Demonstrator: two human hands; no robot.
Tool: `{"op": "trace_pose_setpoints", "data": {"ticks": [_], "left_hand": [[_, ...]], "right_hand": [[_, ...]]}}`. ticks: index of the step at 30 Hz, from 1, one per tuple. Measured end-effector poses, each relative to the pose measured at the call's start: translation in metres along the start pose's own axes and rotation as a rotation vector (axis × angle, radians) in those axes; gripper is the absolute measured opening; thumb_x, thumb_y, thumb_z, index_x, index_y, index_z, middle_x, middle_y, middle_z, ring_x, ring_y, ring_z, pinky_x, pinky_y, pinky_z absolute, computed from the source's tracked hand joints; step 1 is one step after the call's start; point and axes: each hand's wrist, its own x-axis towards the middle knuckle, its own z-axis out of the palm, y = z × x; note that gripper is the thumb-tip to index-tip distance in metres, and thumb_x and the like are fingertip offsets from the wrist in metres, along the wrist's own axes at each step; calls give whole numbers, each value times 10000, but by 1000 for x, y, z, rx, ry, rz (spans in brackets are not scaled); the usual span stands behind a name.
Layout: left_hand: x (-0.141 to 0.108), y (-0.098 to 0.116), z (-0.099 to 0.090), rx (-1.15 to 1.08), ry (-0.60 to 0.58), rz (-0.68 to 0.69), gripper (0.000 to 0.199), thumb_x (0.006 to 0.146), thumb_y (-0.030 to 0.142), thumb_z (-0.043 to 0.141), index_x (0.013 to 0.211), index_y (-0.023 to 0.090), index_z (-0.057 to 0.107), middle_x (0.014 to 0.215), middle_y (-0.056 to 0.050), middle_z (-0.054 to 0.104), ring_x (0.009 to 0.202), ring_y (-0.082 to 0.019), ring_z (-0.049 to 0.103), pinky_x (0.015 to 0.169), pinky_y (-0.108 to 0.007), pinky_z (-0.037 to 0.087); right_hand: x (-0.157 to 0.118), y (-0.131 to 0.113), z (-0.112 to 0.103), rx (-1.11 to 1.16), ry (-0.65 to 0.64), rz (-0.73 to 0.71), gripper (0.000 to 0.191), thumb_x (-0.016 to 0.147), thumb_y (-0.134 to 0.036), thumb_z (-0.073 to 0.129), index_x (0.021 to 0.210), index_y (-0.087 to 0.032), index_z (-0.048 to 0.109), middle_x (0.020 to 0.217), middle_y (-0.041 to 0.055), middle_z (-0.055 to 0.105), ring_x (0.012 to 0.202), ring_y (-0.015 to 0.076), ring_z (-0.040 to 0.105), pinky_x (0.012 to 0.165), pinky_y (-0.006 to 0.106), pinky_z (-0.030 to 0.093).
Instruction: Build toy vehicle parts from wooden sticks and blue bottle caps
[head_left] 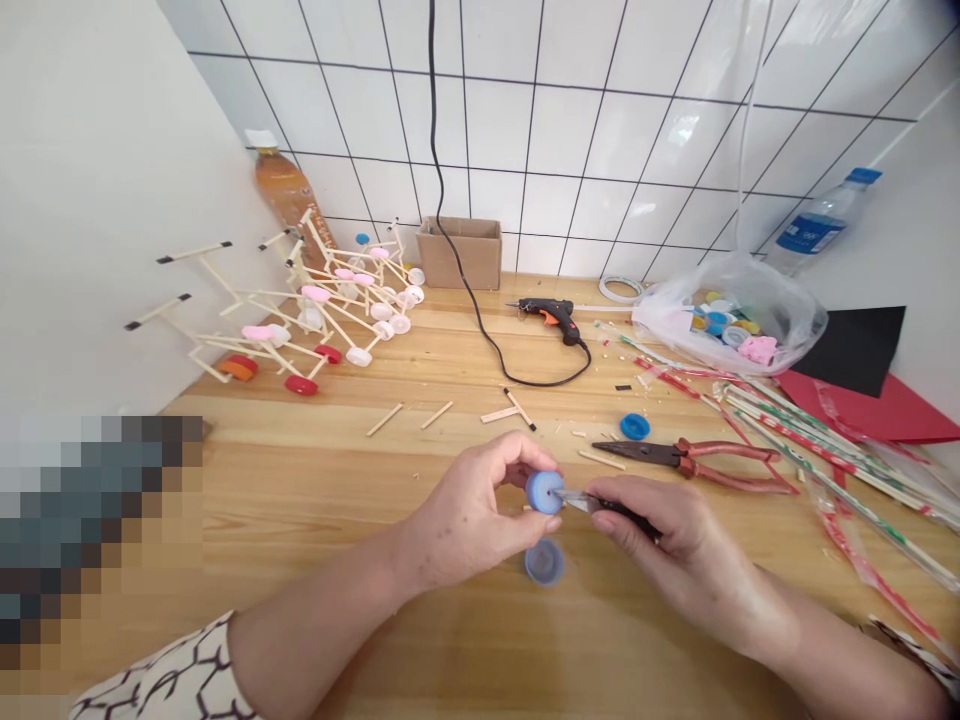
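Pinched between the thumb and fingers of my left hand [480,505] is a light blue bottle cap [545,492], its flat top turned toward the right. My right hand [679,540] grips a utility knife [626,517] with a black handle. The blade's tip touches a small dark spot near the middle of the cap's top. Just below, a second light blue cap [544,562] lies on the wooden table, hollow side up. A darker blue cap [634,426] and pliers [686,460] with reddish handles lie beyond my right hand.
Stick models with cap wheels [315,310] stand at the back left by a drink bottle [285,190]. A glue gun [547,315] with a black cord lies near a cardboard box [460,255]. Right: a bag of caps [727,315], wrapped sticks [817,440], a water bottle [817,225].
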Motion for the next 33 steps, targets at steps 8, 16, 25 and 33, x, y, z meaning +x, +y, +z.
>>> {"op": "trace_pose_setpoints", "data": {"ticks": [8,16,25,33], "left_hand": [[0,1,-3,-33,-33,-50,299,643,130,721,917,130,602,783,-11,633,748,-128,590,747,-278,500],[0,-4,-2,108,-22,106,286,705,162,707,982,139,642,824,-28,642,761,-141,606,750,-284,519],[-9,-11,0,620,22,542,262,852,180,545,1111,146,558,1024,-116,659,972,-205,624,850,-344,535],[-9,-6,-6,802,14,709,281,871,109,471,1146,133,526,1058,-125,651,1002,-201,617,859,-344,540]], "right_hand": [[-3,1,2,-166,24,-96,196,925,-233,426,967,-161,603,802,85,679,659,170,608,576,275,420],[-5,1,5,-517,123,-260,211,910,-179,424,918,-151,633,730,91,653,628,185,574,562,294,390],[-2,-4,5,-70,7,-21,251,913,-259,430,859,-196,667,646,36,585,594,156,513,549,264,363],[8,2,-6,560,-314,311,391,865,-498,474,774,-167,660,517,-59,374,466,75,306,437,207,254]]}}
